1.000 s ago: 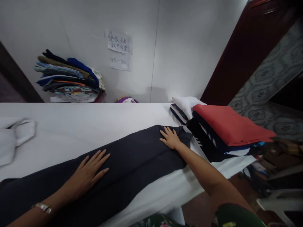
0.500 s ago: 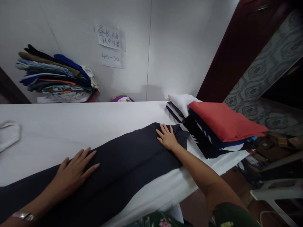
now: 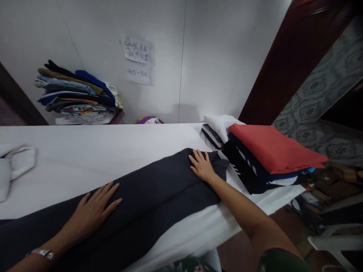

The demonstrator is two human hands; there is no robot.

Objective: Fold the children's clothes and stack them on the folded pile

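- Saw a white tabletop [image 3: 136, 145] before a pale wall [image 3: 221, 56], reaching past the dark garment's [image 3: 159, 192] far edge.
- Noticed dim brown boxes [image 3: 330, 179] at right, contents indiscernible.
- Found the garment smooth, lengthwise, just beside a pile topped with red cloth [image 3: 275, 147].
- Rested left hand [image 3: 95, 206] and right hand [image 3: 202, 166] flat upon it, unclenched.

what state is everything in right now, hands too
left hand: open, palm down on the dark garment
right hand: open, palm down, fingers spread
dark garment: laid out flat
red cloth: folded, uncovered
left pile: folded clothes, stacked unevenly
white cloth: cut off by frame, folding unclear
bracelet: worn, left wrist
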